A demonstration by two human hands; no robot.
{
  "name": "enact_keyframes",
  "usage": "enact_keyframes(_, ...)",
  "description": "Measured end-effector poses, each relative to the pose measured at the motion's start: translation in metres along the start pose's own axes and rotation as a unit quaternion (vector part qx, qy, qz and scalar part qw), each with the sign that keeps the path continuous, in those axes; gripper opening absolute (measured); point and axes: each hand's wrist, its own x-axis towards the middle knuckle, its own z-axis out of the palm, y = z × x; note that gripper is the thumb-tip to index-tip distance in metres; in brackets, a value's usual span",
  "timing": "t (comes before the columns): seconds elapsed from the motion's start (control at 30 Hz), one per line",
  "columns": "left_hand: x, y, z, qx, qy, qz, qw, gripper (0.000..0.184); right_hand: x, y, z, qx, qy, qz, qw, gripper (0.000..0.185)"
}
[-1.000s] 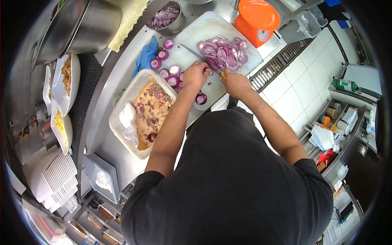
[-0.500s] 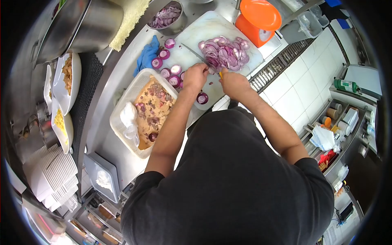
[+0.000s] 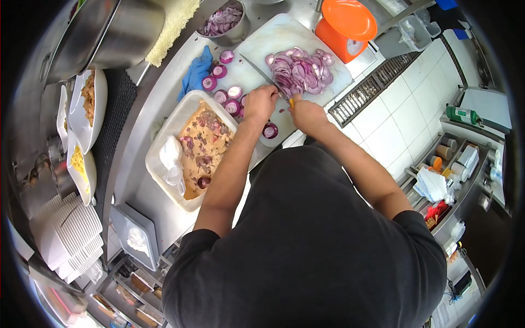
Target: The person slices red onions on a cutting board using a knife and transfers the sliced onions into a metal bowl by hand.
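Note:
My right hand [image 3: 308,116] is closed around the yellow handle of a knife [image 3: 254,66], whose long blade points up and left across the white cutting board [image 3: 281,30]. Beside the blade is my left hand [image 3: 260,103], its fingers curled and pressed together; whatever they hold is hidden. A heap of sliced red onion [image 3: 303,71] lies on the board just beyond the knife. Several peeled red onions [image 3: 220,96] sit along the board's left side, and one cut onion [image 3: 270,130] rests near the board's front edge, below my left hand.
Left of my left forearm stands a white plastic basket [image 3: 158,174] with onion scraps and a plastic bag. A steel container [image 3: 240,31] of sliced onion, a blue cloth or glove [image 3: 196,74] and an orange scale [image 3: 350,27] surround the board. Filled white dishes [image 3: 98,112] stand far left.
My right hand has shifted slightly left and toward me with the knife, and more of the blade shows beside my left hand. My left hand has barely moved.

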Motion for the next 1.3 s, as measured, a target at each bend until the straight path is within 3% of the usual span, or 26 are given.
enact_keyframes(0.23,0.001,0.002,-0.003,0.002,0.002,0.007,1.0,0.014,-0.01,-0.006,-0.028,0.005,-0.023,-0.008,1.0,0.039)
enact_keyframes(0.33,-0.001,0.003,-0.004,0.004,0.001,0.004,1.0,0.013,-0.006,-0.005,-0.007,0.023,-0.007,0.017,1.0,0.04)
enact_keyframes(0.57,-0.006,0.009,-0.01,-0.029,-0.009,0.009,1.0,0.018,0.001,0.01,-0.015,0.036,0.016,-0.021,0.999,0.039)
enact_keyframes(0.67,-0.012,0.0,-0.017,-0.049,0.057,0.052,0.996,0.022,-0.014,0.009,-0.025,0.052,0.022,-0.003,0.998,0.038)
enact_keyframes(0.77,-0.019,-0.013,-0.045,0.018,0.085,0.035,0.996,0.024,-0.022,0.01,-0.019,0.074,0.007,-0.008,0.997,0.04)
enact_keyframes(0.9,-0.032,-0.022,-0.066,0.158,0.013,-0.011,0.987,0.031,-0.02,0.027,0.007,0.09,-0.015,-0.029,0.995,0.041)
enact_keyframes(1.1,-0.021,-0.005,-0.068,0.23,-0.065,-0.07,0.968,0.034,-0.012,0.041,-0.001,0.069,0.014,-0.004,0.997,0.038)
enact_keyframes(1.2,-0.014,-0.004,-0.06,0.232,-0.083,-0.102,0.964,0.033,-0.012,0.046,-0.003,0.058,0.023,-0.006,0.998,0.039)
enact_keyframes(1.3,-0.014,-0.008,-0.05,0.17,-0.029,-0.046,0.984,0.033,-0.014,0.045,-0.003,0.055,0.027,-0.005,0.998,0.039)
